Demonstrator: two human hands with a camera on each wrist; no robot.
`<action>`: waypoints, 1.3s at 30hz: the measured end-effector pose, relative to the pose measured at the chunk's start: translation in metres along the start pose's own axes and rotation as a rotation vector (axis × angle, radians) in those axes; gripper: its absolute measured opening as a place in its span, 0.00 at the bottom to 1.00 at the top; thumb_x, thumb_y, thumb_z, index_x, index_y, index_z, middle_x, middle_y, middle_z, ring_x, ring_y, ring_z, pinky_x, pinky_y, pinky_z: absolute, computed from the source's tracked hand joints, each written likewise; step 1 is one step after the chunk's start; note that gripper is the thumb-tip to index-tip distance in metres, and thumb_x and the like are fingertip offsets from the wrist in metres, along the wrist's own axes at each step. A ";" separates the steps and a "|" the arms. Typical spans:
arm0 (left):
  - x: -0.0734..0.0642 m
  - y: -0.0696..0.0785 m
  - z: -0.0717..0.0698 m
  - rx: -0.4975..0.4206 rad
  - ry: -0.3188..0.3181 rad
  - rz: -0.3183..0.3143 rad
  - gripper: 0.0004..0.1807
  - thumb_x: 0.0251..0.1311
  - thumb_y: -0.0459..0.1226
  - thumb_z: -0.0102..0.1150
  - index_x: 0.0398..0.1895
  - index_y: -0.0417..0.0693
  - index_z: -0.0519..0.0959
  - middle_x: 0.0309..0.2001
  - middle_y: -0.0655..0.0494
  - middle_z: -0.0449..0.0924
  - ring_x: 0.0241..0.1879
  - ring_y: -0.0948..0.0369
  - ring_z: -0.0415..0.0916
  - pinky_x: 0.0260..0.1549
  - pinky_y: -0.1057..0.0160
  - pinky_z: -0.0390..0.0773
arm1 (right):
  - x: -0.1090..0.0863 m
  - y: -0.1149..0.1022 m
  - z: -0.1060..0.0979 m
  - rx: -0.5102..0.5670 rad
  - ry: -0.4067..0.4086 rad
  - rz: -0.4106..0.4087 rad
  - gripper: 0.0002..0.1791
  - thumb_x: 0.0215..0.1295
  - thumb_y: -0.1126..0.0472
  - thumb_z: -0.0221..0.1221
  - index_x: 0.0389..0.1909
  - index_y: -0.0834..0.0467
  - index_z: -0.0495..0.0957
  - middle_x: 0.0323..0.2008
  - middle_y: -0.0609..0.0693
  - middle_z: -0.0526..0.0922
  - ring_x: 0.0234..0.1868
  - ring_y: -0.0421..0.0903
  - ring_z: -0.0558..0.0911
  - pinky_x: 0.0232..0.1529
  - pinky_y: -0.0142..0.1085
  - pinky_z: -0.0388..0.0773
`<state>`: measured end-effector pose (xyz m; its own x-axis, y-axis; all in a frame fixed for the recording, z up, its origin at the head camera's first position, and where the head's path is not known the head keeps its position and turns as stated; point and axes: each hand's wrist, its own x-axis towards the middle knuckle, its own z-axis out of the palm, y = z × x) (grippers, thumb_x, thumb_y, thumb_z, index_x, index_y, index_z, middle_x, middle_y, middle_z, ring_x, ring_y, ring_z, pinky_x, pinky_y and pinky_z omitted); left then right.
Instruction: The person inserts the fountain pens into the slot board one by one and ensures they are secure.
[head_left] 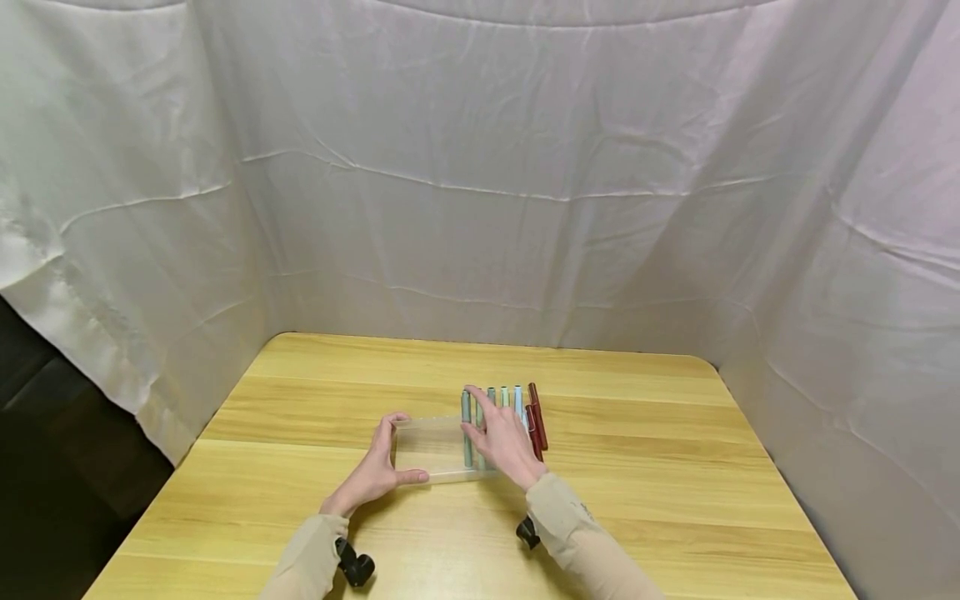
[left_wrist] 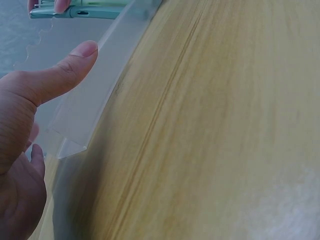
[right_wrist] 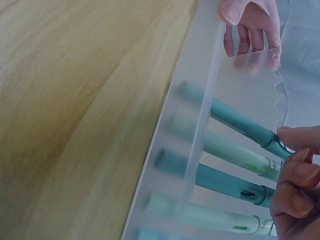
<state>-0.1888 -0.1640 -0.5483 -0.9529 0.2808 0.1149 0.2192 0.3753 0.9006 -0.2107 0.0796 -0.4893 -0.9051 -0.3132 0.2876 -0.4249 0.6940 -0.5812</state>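
Observation:
A translucent plastic pen tray [head_left: 429, 450] with a scalloped edge lies on the table. My left hand [head_left: 375, 467] grips its left end, thumb along the near wall and fingers at the far side. Several fountain pens lie side by side in its right part. My right hand [head_left: 508, 440] pinches the leftmost one, a teal pen [right_wrist: 237, 120], near its clip end. Beside that are a light green pen [right_wrist: 235, 152], another teal pen [right_wrist: 227, 184] and a pale green pen [right_wrist: 220, 217]. A light blue pen [head_left: 518, 398] is partly hidden behind the right hand.
Dark red pens [head_left: 538, 425] lie at the right of the row, one slanting; whether they touch the tray I cannot tell. The wooden table [head_left: 637, 500] is enclosed by pale curtains [head_left: 480, 208] at the back and sides.

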 end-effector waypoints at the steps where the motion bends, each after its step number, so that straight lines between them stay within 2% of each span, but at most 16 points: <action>1: 0.000 0.000 0.000 0.000 -0.001 -0.001 0.56 0.41 0.38 0.81 0.71 0.42 0.53 0.72 0.36 0.53 0.78 0.34 0.45 0.76 0.31 0.42 | 0.000 0.000 0.000 0.003 -0.001 0.000 0.35 0.67 0.59 0.65 0.73 0.54 0.65 0.09 0.39 0.66 0.07 0.30 0.56 0.09 0.19 0.51; 10: 0.000 0.000 0.000 -0.008 -0.003 -0.017 0.56 0.42 0.38 0.81 0.71 0.43 0.53 0.73 0.36 0.51 0.78 0.35 0.44 0.76 0.31 0.42 | -0.005 0.003 -0.008 0.114 0.007 -0.019 0.35 0.68 0.58 0.64 0.74 0.55 0.64 0.12 0.39 0.65 0.10 0.31 0.57 0.12 0.21 0.54; 13: 0.000 -0.001 0.001 -0.011 -0.011 -0.023 0.56 0.42 0.38 0.81 0.71 0.43 0.53 0.74 0.36 0.50 0.78 0.35 0.42 0.76 0.32 0.41 | -0.009 0.009 -0.011 0.123 0.061 -0.042 0.34 0.67 0.59 0.65 0.72 0.56 0.66 0.13 0.39 0.67 0.12 0.30 0.58 0.15 0.22 0.58; 18: 0.000 -0.001 0.001 -0.009 -0.008 -0.029 0.55 0.42 0.37 0.80 0.70 0.44 0.54 0.74 0.37 0.49 0.78 0.35 0.41 0.76 0.32 0.41 | -0.013 0.024 -0.017 0.122 0.201 -0.088 0.30 0.65 0.62 0.66 0.67 0.58 0.71 0.14 0.40 0.71 0.15 0.28 0.61 0.20 0.22 0.65; 25: 0.000 -0.001 0.000 -0.004 -0.011 -0.028 0.56 0.42 0.38 0.81 0.71 0.44 0.53 0.74 0.36 0.49 0.79 0.35 0.41 0.77 0.32 0.41 | -0.018 0.054 -0.027 0.246 0.297 -0.118 0.24 0.66 0.66 0.64 0.63 0.60 0.74 0.19 0.45 0.76 0.18 0.29 0.66 0.18 0.24 0.70; 29: 0.000 -0.001 0.000 -0.001 -0.010 -0.022 0.56 0.42 0.39 0.81 0.71 0.43 0.53 0.74 0.36 0.49 0.78 0.35 0.41 0.76 0.32 0.41 | -0.019 0.071 -0.032 0.288 0.303 -0.059 0.23 0.66 0.67 0.64 0.62 0.63 0.75 0.22 0.50 0.80 0.21 0.31 0.71 0.21 0.25 0.75; 34: 0.000 -0.001 0.000 0.000 -0.010 -0.020 0.56 0.42 0.39 0.81 0.71 0.43 0.53 0.74 0.36 0.50 0.78 0.35 0.42 0.77 0.32 0.41 | -0.020 0.088 -0.037 0.306 0.275 0.107 0.27 0.64 0.63 0.67 0.63 0.62 0.73 0.25 0.53 0.80 0.24 0.35 0.74 0.27 0.27 0.78; 39: 0.000 -0.001 0.000 -0.002 -0.004 -0.015 0.55 0.41 0.39 0.81 0.70 0.44 0.54 0.73 0.37 0.51 0.78 0.35 0.43 0.77 0.32 0.41 | -0.019 0.095 -0.039 0.333 0.231 0.149 0.29 0.63 0.59 0.68 0.64 0.60 0.73 0.27 0.54 0.81 0.26 0.37 0.76 0.30 0.28 0.80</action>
<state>-0.1892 -0.1637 -0.5491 -0.9551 0.2789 0.0999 0.2046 0.3774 0.9032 -0.2331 0.1769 -0.5204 -0.9455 -0.0461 0.3225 -0.3064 0.4622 -0.8322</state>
